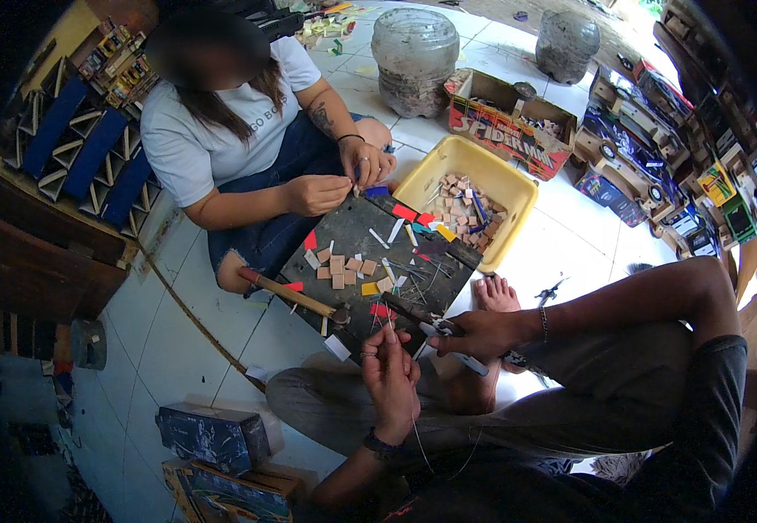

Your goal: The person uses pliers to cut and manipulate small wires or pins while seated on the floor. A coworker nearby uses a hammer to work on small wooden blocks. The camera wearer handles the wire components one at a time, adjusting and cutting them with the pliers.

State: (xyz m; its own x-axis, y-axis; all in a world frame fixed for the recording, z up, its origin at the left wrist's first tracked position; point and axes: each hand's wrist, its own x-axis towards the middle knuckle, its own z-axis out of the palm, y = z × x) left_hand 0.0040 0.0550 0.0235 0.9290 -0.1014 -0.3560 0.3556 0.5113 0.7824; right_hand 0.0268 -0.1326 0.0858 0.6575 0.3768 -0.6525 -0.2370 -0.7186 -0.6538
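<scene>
Presently the left hand (pixel 391 375) is raised over the near edge of the dark work board (pixel 352 240), fingers pinched on a thin length of wire (pixel 415 436) that trails down past the wrist toward the lap. The right hand (pixel 483 334) is clenched around the handles of a small pair of pliers (pixel 435 329), whose nose points toward the left fingertips. Wire and tool thus meet just above the board's near corner, close to the person's bare foot (pixel 496 295).

On the board lie small tan wooden squares (pixel 343 266), coloured card scraps (red, yellow, blue) and loose metal pins; a wooden-handled hammer (pixel 295 299) rests across its left edge. A yellow tub (pixel 518 193) holding more wooden pieces stands just beyond the board. Across from the wearer sits a second person, both of whose hands (pixel 343 179) work a small item at the board's far edge; what it is cannot be told.

Assessment: the cut or bend would go best with the wire held taut and steady between the left fingertips, the plier nose set square to it and near the pinch point, fingers kept out of the nose's closing path.
</scene>
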